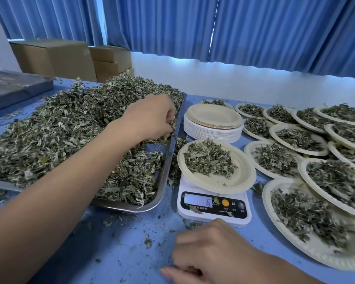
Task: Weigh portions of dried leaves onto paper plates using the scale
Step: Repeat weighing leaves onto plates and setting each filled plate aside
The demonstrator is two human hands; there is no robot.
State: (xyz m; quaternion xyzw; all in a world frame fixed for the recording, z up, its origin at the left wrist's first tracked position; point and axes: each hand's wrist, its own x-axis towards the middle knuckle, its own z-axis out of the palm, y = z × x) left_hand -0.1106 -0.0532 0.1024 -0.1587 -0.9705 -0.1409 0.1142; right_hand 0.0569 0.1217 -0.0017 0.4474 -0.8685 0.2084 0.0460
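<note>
Steel tray (pixel 168 160) at centre left holds the dried leaves (pixel 70 124), the left hand (pixel 152 117) pinching a tuft — right hand (pixel 209 253) loosely curled, empty, at bottom — for the paper plate (pixel 240 179) on the scale (pixel 213 210) reading 6; many filled plates (pixel 274 131) lie right, a blank stack (pixel 211 132) awaits filling.

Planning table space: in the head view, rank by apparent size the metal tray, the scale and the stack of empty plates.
1. The metal tray, by far the largest.
2. The scale and the stack of empty plates look alike. The scale is nearer and half hidden under a plate, so I won't rank them.
</note>
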